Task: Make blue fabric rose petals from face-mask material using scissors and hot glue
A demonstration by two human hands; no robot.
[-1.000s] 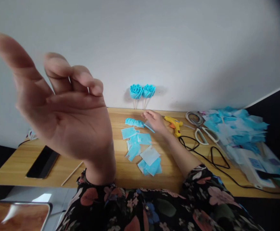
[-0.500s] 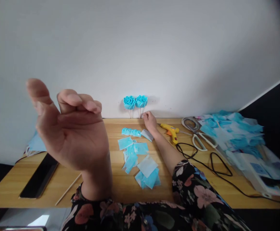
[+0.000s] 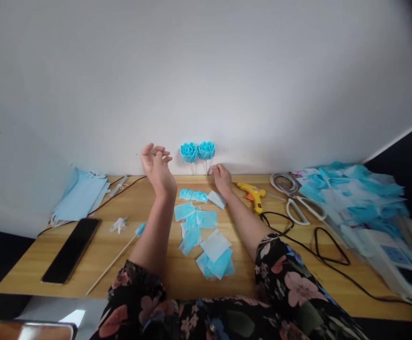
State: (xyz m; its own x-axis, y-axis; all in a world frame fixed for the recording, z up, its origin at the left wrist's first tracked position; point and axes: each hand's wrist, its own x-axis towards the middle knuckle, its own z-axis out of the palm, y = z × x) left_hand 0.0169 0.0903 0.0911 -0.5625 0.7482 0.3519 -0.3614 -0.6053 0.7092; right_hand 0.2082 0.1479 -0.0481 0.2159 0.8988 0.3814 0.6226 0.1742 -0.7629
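Two flowers (image 3: 206,150) | left hand (image 3: 158,167): grip loosely apart | right hand (image 3: 221,178): curled alongside, hold unclear

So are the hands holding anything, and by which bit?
The left hand looks empty. The right hand has its fingers near the stem of a flower, but I can't tell if they're pinching it.

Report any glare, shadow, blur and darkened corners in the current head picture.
Head view throughout: bright glare on the pale surface at bottom left; faint shadow on the wall, right of the blue flowers; soft, blurred white device at far right; upper right corner darkened.
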